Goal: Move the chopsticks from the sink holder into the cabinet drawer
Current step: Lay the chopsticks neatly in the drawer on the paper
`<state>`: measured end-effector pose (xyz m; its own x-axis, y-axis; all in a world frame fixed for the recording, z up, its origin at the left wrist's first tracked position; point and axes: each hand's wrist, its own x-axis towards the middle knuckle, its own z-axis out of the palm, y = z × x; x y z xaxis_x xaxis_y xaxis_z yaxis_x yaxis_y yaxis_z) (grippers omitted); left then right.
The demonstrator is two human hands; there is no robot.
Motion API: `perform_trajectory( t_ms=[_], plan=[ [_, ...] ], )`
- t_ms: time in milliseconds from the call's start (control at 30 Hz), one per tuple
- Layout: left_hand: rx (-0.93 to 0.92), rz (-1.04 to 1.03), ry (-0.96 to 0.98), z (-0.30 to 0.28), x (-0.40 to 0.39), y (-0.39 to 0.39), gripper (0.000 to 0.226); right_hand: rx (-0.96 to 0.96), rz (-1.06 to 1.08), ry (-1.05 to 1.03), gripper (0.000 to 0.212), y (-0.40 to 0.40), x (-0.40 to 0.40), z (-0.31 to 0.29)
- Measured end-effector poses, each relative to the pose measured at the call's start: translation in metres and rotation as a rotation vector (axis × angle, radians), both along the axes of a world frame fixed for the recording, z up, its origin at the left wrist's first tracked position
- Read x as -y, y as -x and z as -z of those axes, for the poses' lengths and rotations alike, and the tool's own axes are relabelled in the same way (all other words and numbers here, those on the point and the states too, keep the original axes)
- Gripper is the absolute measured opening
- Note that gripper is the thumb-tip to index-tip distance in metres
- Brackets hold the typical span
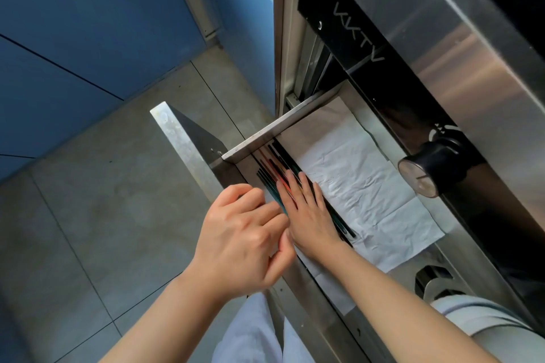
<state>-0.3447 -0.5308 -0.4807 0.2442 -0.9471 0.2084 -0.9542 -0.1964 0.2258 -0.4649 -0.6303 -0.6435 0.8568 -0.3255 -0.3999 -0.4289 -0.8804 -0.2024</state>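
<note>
Inside the pulled-out drawer (259, 132): dark chopsticks (277, 165) are laid in a row along the front wall, beside a creased white paper liner (362, 186).
Right hand (309, 215): opened flat, palm pressed down on the chopsticks.
Left hand (244, 239): loosely curled at the drawer's front edge; whether anything is gripped cannot be told.
Black knob (427, 171): mounted on the steel panel above.

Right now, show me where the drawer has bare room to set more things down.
Free: the white paper liner between the chopsticks and the cabinet face with the black knob. Crowded: the drawer's front edge, where the chopsticks lie under the flat right hand, left hand beside it.
</note>
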Motion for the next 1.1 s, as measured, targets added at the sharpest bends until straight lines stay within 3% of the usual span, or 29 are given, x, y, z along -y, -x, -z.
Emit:
perform_trajectory(
  t_ms=[300, 600, 800, 1100],
  plan=[
    [-0.021, 0.014, 0.029, 0.0, 0.001, 0.0, 0.024, 0.061, 0.004, -0.034, 0.064, 0.006, -0.015, 0.004],
    [0.0, 0.01, -0.002, 0.001, -0.001, 0.0, 0.034, 0.034, -0.064, -0.033, 0.065, 0.022, 0.007, 0.006],
    [-0.005, 0.01, 0.011, 0.002, 0.0, -0.001, 0.033, 0.031, -0.077, -0.059, 0.078, 0.009, 0.004, 0.003],
    [-0.016, 0.014, 0.011, 0.002, -0.001, 0.0, 0.032, 0.074, -0.15, -0.048, 0.07, 0.031, 0.005, 0.006]
  ],
)
